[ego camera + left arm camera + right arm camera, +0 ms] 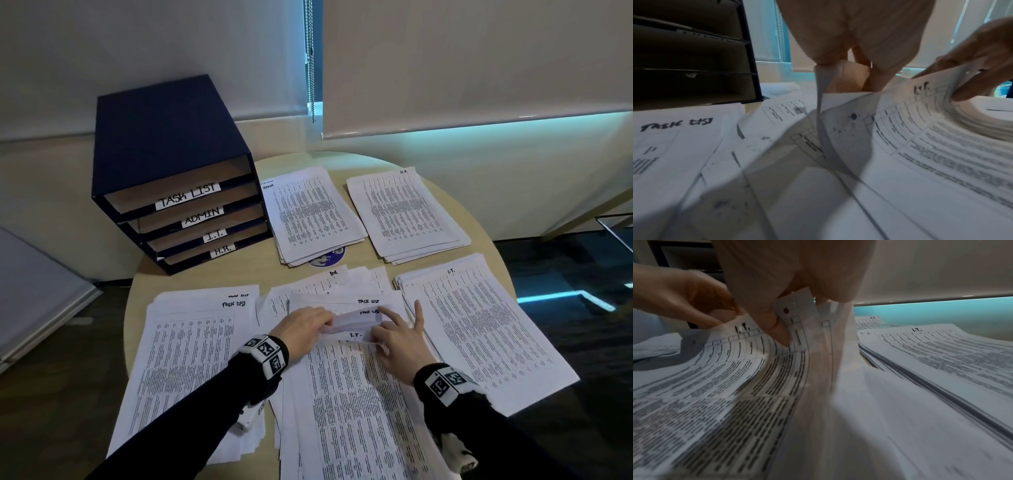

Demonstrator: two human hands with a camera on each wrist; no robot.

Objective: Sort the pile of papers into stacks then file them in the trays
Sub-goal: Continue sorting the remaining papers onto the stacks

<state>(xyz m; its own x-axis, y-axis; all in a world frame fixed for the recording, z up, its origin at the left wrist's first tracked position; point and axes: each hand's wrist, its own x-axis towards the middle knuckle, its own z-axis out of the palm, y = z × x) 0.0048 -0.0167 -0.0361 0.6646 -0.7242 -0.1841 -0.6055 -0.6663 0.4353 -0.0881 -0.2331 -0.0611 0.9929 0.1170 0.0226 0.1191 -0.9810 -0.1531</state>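
Observation:
An unsorted pile of printed sheets [346, 404] lies in front of me on the round table [260, 263]. My left hand [320, 323] pinches the lifted top edges of a few of its sheets [838, 113]. My right hand [378, 337] pinches the top right corner of the sheet marked I.T. [748, 344], thumb [777, 329] on its face, two fingers pointing forward. Sorted stacks lie around: Task List [191, 359] left, Admin [308, 212] and H.R. [407, 212] far, I.T. [479, 329] right. The dark blue tray unit [164, 150] stands far left.
The tray unit's four open shelves carry the labels TASK LIST, ADMIN, I.T. and H.R. [222, 250] from top to bottom. A round blue sticker [329, 258] peeks from under the Admin stack. The I.T. stack overhangs the table's right edge. Roller blinds [479, 68] hang behind.

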